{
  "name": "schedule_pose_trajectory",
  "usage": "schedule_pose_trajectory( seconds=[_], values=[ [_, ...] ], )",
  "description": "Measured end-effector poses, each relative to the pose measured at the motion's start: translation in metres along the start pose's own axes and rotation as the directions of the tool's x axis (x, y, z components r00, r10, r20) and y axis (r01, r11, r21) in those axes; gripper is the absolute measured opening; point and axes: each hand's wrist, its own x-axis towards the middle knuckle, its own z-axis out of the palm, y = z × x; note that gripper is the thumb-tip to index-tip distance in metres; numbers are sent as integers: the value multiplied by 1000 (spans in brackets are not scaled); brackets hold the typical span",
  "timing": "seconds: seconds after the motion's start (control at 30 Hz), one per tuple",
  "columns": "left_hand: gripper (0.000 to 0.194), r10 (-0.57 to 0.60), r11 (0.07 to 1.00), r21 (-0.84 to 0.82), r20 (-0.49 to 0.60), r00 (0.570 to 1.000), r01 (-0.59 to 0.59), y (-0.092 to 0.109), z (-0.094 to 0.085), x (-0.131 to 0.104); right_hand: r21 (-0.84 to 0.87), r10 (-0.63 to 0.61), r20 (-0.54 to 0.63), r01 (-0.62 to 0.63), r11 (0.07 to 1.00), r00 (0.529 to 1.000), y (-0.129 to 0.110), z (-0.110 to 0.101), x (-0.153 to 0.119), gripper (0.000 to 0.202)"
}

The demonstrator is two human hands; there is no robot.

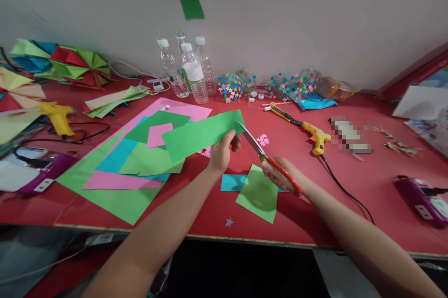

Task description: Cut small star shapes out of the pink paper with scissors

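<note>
My left hand [222,149] pinches a green paper strip [199,135] near its right end, holding it above the table. In my right hand [280,174] is a pair of scissors [252,141] with red handles, its blade tips at the strip's right end. Whether the blades have cut into the paper I cannot tell. Under my right hand a light green paper square [259,194] lies over a blue paper strip [232,182]. Left of my left hand, pink, blue and green sheets overlap on a large light green sheet [129,211].
Clear plastic bottles [194,74] stand by the wall. A yellow glue gun [317,137] with a black cord lies at right, beside a utility knife [284,114]. Another glue gun [58,118] is at left. Purple power strips [422,202] sit on both sides of the red table [206,216].
</note>
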Motion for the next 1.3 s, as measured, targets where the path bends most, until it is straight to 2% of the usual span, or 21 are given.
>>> schedule_pose_trajectory(
  seconds=[0.27, 0.7, 0.8, 0.9, 1.07, 1.17, 1.3],
  values=[
    [32, -12, 1000, -7, -21, 1000, 12, -1, 1, 0, 0, -2, -8, 2, 1000, 1000, 3, -1, 2, 55],
    [33, -29, 999, -16, -23, 999, 28, -7, 0, -1, -106, -17, -33, 13, 994, 999, -1, -1, 1, 55],
    [34, -35, 999, -1, -17, 999, 35, -6, 0, -1, -70, -10, -25, 9, 997, 1000, -2, -1, 1, 53],
    [37, -27, 999, 20, 39, 999, 26, -4, 3, -3, 21, -12, 13, 12, 1000, 1000, 1, 0, 2, 52],
    [46, -3, 998, 65, 112, 994, -5, 0, 10, -11, 145, -99, 90, 85, 986, 991, 10, 4, 3, 54],
    [51, 50, 995, 82, 135, 990, -62, -2, 12, -14, 176, -100, 92, 83, 981, 991, 10, 8, 1, 55],
    [54, 38, 992, 116, 138, 990, -54, -3, 12, -16, 210, -71, 67, 55, 976, 995, 4, 14, -2, 58]
  ],
)
